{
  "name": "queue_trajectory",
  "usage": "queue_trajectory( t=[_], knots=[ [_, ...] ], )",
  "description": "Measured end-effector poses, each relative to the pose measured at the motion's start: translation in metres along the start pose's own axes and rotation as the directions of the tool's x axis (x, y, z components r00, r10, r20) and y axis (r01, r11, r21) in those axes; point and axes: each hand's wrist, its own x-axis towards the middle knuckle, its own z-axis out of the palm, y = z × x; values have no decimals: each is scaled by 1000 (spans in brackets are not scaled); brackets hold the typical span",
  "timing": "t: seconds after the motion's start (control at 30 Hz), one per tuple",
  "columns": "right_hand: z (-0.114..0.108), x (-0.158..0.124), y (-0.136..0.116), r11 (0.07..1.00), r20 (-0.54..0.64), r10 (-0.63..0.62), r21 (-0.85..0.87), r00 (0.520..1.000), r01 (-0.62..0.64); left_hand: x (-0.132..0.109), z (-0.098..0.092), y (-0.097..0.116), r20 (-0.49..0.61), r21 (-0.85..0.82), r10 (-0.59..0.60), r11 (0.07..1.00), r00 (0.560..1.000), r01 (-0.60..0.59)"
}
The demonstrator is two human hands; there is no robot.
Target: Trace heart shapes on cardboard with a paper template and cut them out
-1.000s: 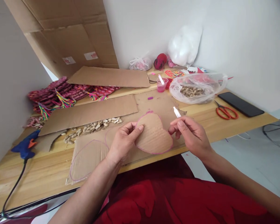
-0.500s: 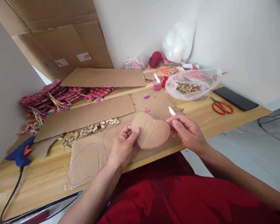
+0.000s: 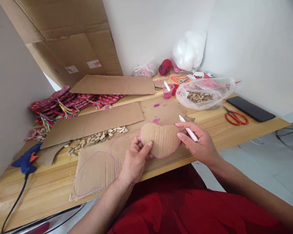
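Note:
A cut cardboard heart (image 3: 160, 139) with a pink line along its rim is held up over the front of the table. My left hand (image 3: 136, 156) is closed on its left side, thumb lying on the face. At the right edge, my right hand (image 3: 200, 141) pinches the heart between thumb and index finger; its other fingers are partly hidden. A white marker (image 3: 191, 134) shows between that thumb and index finger, seemingly lying on the table behind them. Below and left of the heart lies a cardboard sheet (image 3: 95, 172) with pink heart outlines drawn on it.
Peanut shells (image 3: 92, 139) lie beside a cardboard strip (image 3: 95, 122). A blue glue gun (image 3: 26, 159) is at left. Toward the right are red-handled scissors (image 3: 236, 117), a phone (image 3: 250, 109) and a plastic bag (image 3: 185, 99) of peanuts. A pink-stained cup (image 3: 167, 91) stands behind.
The heart has turned slightly in my hands. My right thumb and index finger have spread further apart, showing more of the marker. The camera view has shifted a little.

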Motion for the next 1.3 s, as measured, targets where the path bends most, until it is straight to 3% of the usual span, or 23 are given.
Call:
queue_trajectory(
  t=[0.43, 0.77, 1.3],
  knots=[
    [-1, -3, 1, 999, -23, 1, -39, 1000, -2, -2, 3, 3, 123, -38, 167, 986, 978, -164],
    [0, -4, 6, 998, -33, -1, -60, 999, -1, -6, 5, 7, 68, 33, 134, 990, 989, -136],
    [2, 0, 10, 998, -55, -18, -68, 998, 14, -4, 4, 5, 102, 15, 137, 990, 985, -139]
  ],
)
